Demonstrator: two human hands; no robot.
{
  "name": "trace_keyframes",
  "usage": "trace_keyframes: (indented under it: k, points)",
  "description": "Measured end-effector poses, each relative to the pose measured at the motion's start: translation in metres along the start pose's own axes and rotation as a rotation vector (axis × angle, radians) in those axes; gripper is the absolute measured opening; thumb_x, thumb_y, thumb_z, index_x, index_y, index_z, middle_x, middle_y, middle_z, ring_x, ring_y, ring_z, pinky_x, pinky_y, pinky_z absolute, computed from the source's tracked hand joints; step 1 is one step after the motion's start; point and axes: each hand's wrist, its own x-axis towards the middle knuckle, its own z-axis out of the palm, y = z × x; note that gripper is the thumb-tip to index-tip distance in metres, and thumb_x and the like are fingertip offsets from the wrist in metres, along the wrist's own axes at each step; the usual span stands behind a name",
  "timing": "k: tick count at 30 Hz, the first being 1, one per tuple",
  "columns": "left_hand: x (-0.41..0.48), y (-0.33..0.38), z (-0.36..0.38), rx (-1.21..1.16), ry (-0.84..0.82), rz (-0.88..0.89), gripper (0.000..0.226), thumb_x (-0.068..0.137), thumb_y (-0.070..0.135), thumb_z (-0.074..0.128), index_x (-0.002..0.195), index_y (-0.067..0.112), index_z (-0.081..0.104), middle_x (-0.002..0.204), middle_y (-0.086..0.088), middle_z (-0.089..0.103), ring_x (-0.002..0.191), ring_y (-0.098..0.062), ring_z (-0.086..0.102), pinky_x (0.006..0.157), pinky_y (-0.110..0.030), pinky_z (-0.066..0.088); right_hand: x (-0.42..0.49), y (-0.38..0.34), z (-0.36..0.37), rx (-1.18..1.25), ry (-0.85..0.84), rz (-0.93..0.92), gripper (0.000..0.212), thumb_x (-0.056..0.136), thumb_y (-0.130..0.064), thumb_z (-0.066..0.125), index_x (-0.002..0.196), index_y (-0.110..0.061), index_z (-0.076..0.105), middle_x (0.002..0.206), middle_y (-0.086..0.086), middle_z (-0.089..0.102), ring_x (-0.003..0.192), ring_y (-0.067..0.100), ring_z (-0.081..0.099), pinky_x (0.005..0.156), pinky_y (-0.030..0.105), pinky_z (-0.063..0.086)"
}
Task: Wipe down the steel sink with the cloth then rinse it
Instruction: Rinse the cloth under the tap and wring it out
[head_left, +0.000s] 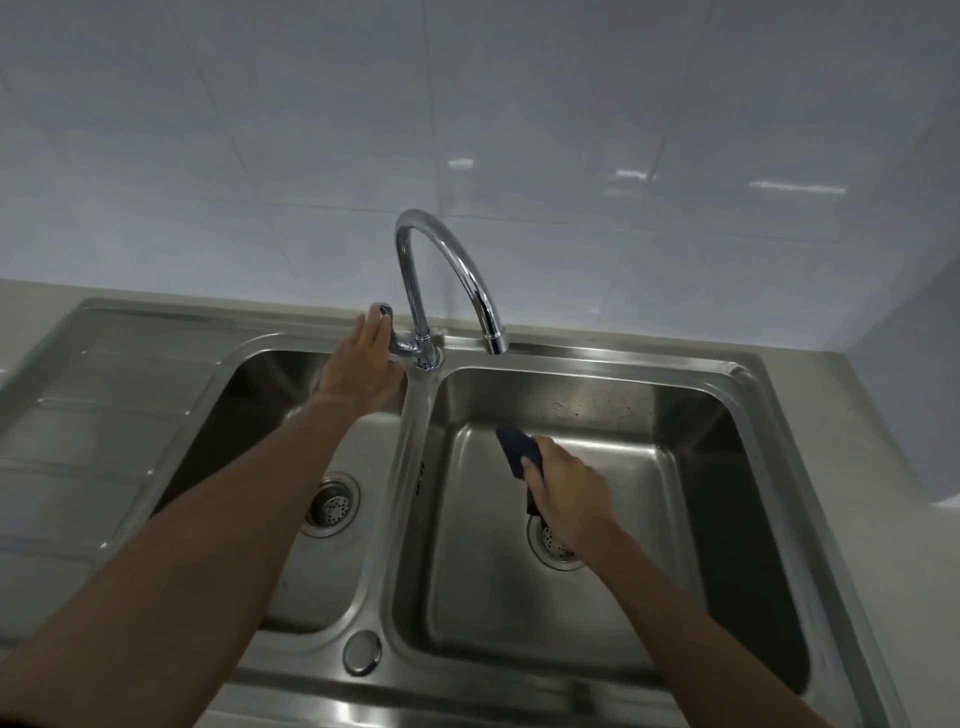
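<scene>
A double-bowl steel sink (415, 415) fills the counter. My right hand (569, 499) is inside the right bowl (649, 519) and grips a dark blue cloth (515, 451), which sticks out up and left of the fingers. The hand covers part of the right drain (550, 545). My left hand (363, 364) reaches over the left bowl (275, 395) with straight fingers resting on the tap lever (383, 312). The chrome gooseneck tap (447, 270) curves over the right bowl. No water is seen running.
A ribbed steel drainboard (104, 405) lies left of the bowls. The left drain (332, 504) has a strainer. A round steel cap (362, 652) sits on the front rim. White wall tiles (467, 104) stand behind; beige counter (857, 441) runs right.
</scene>
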Motion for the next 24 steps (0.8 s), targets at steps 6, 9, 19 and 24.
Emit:
trace_keyframes:
  k: [6,9,19,24]
  points:
    - [0.029,-0.014,0.017,0.156,-0.017,-0.047,0.076,0.095,0.032,0.046,0.150,0.003,0.004,0.159,-0.014,-0.006,0.147,-0.030,0.001,0.119,-0.042,0.013,0.023,-0.008,0.002,-0.082,-0.019,-0.048,0.036,0.099,-0.037,0.034,0.129,-0.019,0.042,0.111,-0.001,0.062,0.094,0.019,0.062,0.070,0.030,0.044]
    - [0.050,-0.020,0.019,0.206,-0.020,-0.061,0.070,0.095,0.028,0.042,0.150,0.002,0.006,0.159,-0.016,-0.002,0.147,-0.031,0.003,0.117,-0.043,0.015,0.032,-0.007,0.007,-0.116,-0.009,-0.076,0.034,0.099,-0.038,0.035,0.126,-0.019,0.042,0.108,-0.001,0.062,0.093,0.018,0.062,0.069,0.029,0.045]
    - [0.087,-0.044,0.039,0.088,-0.171,-0.163,0.058,0.097,0.027,0.034,0.147,-0.001,0.021,0.157,-0.021,0.011,0.145,-0.035,0.012,0.117,-0.047,0.018,0.039,0.003,0.016,-0.086,-0.001,-0.108,0.035,0.099,-0.040,0.033,0.123,-0.017,0.044,0.106,-0.003,0.061,0.078,0.010,0.057,0.062,0.020,0.036]
    - [0.095,-0.054,0.049,0.056,-0.186,-0.147,0.060,0.095,0.033,0.030,0.143,-0.002,0.026,0.153,-0.020,0.018,0.137,-0.040,0.022,0.109,-0.049,0.030,0.035,0.000,0.017,-0.039,-0.022,-0.068,0.035,0.098,-0.039,0.036,0.122,-0.016,0.046,0.105,-0.003,0.062,0.075,0.006,0.050,0.062,0.015,0.033]
